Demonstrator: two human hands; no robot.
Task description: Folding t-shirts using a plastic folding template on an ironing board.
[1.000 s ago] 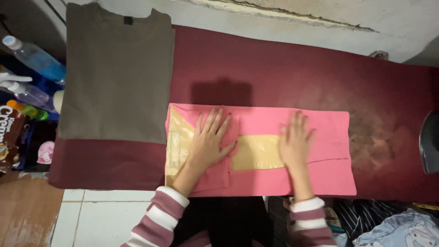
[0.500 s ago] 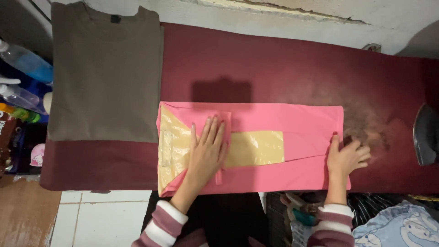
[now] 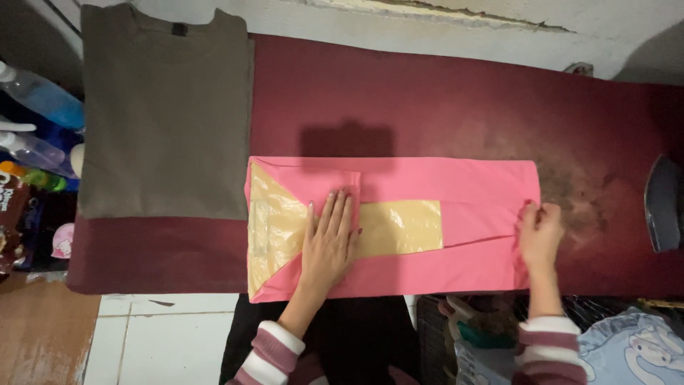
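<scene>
Left hand: the left hand [image 3: 329, 239] lies flat, fingers spread and released, pressing down on the pink garment [image 3: 456, 214] at about 8 o'clock of its middle; it grasps nothing, and seems to pin the cloth so the folds stay put.
Right hand: the right hand [image 3: 539, 235] sits at the garment's 3 o'clock end, its grip clenched on the pink edge there, probably to hold that end taut or lift it.
Pink garment: folded into a long band, it lies across the near half of the desk [image 3: 442, 100], stretching from the left hand's side to the right hand.
Yellowish sheet: a tan plastic-looking sheet [image 3: 274, 221] shows inside the folds, partly covered by pink cloth; it likely serves as a stiffener to fold around.
Olive shirt: an olive-brown shirt [image 3: 164, 114] lies flat at 10 o'clock, just beside the pink garment, collar toward the wall.
Surface: the desk wears a dark red cover, worn and stained toward 3 o'clock.
Dark object: a curved dark thing [image 3: 664, 203] rests at the far 3 o'clock edge; I cannot tell what it is.
Room: bottles [image 3: 39, 100] stand at 9 o'clock beyond the desk, pale floor tiles [image 3: 164, 342] show at 7 o'clock, and a pale wall runs along 12 o'clock.
</scene>
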